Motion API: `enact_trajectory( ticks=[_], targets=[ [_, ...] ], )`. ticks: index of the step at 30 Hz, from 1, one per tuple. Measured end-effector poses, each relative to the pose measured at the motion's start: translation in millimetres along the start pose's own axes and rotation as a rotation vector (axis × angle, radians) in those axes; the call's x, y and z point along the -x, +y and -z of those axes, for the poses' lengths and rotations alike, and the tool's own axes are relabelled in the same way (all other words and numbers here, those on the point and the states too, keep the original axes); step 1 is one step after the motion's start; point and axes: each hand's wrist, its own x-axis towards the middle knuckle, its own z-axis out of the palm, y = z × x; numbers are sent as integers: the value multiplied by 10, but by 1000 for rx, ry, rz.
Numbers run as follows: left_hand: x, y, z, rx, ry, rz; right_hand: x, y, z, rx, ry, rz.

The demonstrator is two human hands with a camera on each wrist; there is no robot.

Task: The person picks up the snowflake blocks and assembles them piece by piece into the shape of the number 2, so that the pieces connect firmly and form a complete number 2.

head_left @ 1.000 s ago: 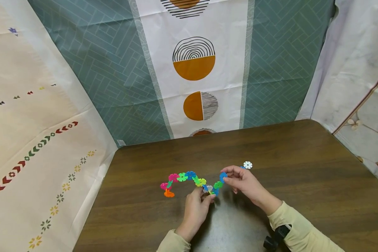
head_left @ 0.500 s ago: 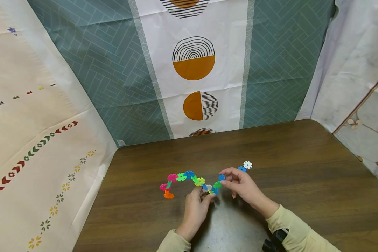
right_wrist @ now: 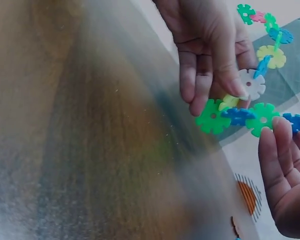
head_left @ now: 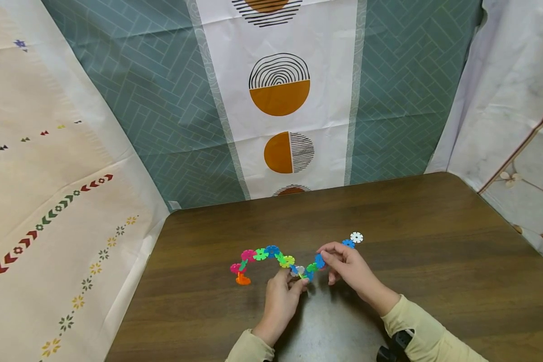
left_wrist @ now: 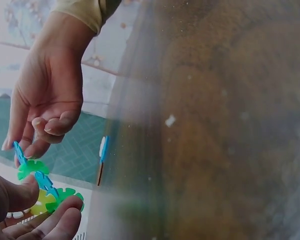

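Observation:
A chain of notched plastic discs [head_left: 272,251] in pink, green, blue, yellow and white arcs above the table, with an orange disc [head_left: 243,279] at its left end. My left hand [head_left: 282,301] pinches the chain around its lower bend, by the white disc [right_wrist: 252,84]. At the chain's right end, my right hand [head_left: 354,271] pinches a blue disc [head_left: 320,261] between thumb and fingers. That blue disc joins a green disc [right_wrist: 263,120], seen between both hands in the right wrist view. Fingers partly hide the discs at the left hand's grip.
Beyond my right hand, a loose-lying blue disc [head_left: 348,243] and a white disc [head_left: 356,237] touch or overlap on the brown wooden table [head_left: 199,236]. Patterned cloths [head_left: 172,100] hang behind the table and at both sides.
My right hand has shifted slightly left and toward me, lowering the chain's blue end disc a little. The blue disc behind it shows more now. My left hand has stayed nearly still.

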Motion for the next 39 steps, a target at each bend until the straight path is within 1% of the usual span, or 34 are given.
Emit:
enact_trajectory(
  ticks=[9, 12, 17, 22, 28, 31, 33, 36, 39],
  targets=[
    [3, 9, 7, 13, -10, 10, -22, 5, 67, -124, -104, -177],
    [3, 4, 7, 1, -12, 0, -17, -2, 68, -138, -135, -211],
    [2, -11, 6, -32, -12, -25, -2, -32, 46, -176, -154, -229],
    [10, -15, 7, -60, -3, -38, 4, -54, -6, -195, -118, -236],
    [19, -11, 11, -77, 16, -23, -5, -1, -69, -174, -59, -214],
    [16, -23, 6, -72, 14, -14, -3, 28, -84, -168, -37, -211],
    [15, -33, 4, -62, 7, -12, 5, 34, -86, -163, -32, -209],
    [20, -48, 10, -45, -1, 8, 5, 37, -92, -154, -43, -210],
    [11, -57, 10, -47, -11, 10, 9, 28, -76, -126, -41, -217]
  ],
)
